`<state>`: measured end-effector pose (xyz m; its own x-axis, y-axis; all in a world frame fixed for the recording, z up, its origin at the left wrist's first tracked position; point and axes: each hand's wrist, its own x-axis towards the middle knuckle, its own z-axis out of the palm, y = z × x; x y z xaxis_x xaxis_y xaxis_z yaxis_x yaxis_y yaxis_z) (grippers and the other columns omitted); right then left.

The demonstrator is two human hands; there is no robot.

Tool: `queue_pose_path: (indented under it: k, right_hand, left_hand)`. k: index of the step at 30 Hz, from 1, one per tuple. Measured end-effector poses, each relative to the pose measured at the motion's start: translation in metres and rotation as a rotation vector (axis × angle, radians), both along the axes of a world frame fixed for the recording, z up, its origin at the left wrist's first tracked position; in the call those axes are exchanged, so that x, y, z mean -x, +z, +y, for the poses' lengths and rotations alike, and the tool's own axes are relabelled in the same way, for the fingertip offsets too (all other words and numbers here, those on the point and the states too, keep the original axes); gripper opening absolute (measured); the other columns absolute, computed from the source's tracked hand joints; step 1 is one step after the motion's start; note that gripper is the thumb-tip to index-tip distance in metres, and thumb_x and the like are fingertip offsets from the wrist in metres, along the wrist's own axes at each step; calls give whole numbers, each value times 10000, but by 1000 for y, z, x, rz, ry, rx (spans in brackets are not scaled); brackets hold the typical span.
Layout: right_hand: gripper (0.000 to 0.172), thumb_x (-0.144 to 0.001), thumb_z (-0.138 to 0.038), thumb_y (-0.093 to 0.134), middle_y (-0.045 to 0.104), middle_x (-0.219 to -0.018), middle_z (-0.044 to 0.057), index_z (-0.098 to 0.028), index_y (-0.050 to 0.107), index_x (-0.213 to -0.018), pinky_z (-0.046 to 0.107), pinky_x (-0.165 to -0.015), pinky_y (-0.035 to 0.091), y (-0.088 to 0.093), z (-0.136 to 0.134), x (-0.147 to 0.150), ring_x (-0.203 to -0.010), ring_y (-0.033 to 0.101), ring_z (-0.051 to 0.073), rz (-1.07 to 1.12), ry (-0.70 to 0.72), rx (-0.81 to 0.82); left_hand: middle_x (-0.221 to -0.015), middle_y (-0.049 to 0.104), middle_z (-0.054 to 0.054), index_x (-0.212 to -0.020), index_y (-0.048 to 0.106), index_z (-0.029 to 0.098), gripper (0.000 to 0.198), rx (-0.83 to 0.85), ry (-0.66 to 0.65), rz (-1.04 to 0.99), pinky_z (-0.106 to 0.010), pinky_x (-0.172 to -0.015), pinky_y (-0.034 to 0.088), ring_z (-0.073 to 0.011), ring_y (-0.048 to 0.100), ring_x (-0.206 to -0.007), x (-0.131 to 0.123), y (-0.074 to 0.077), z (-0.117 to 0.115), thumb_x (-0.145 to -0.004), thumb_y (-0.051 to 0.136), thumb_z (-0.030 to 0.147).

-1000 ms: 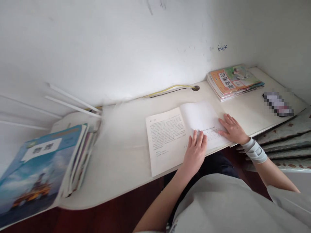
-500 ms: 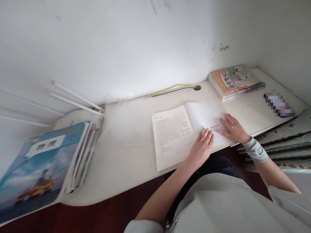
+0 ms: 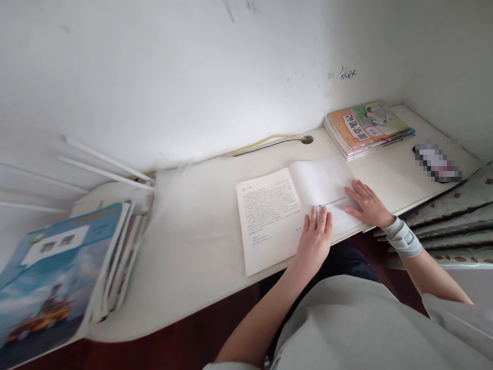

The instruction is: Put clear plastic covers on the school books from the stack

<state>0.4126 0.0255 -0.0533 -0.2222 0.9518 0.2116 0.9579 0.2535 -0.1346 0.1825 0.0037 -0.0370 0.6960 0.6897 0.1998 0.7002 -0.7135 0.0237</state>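
Note:
An open book [image 3: 267, 208] with printed text lies flat on the white desk [image 3: 192, 246]. My left hand [image 3: 316, 236] rests on the lower part of its right page, near the fold, with fingers stretched out. On the outer edge of the same page lies my right hand [image 3: 367, 204], its fingers spread. A grey band [image 3: 403, 237] is wrapped around my right wrist. Neither hand grasps anything.
Blue-covered books [image 3: 57, 277] are stacked at the left, beside white rods [image 3: 108, 164]. At the back right lies a pile of books with an orange cover [image 3: 365, 128]. A blurred phone [image 3: 437, 163] is farther right. Cables [image 3: 265, 142] run along the wall to a desk hole.
My left hand has shifted slightly left and down across the page. The right hand stays on the page's outer edge. The whole view has shifted a little.

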Motion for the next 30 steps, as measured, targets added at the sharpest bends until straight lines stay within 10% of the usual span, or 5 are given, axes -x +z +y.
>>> queue_pose_path:
  k: [22,30]
  right_hand:
    - [673,-877,-585,382,405,-1404,240,-95,475,-1329,511,-1038,347,-3,1,-3,-1341,323,349,31,11,-14]
    - [598,-892,-523,404,386,-1430,207,-138,450,-1347,535,-1037,343,17,-4,11,-1343,328,331,114,-43,-67]
  left_hand:
    - [-1494,270,-201,-1426,258,111,551,220,-167,-141,-482,-1101,294,-287,131,-1409,7,7,21,-917,422,243]
    - [-1520,219,-171,-1459,198,174,595,318,520,-576,-532,-1127,195,-282,171,-1406,93,2,34,-929,366,386]
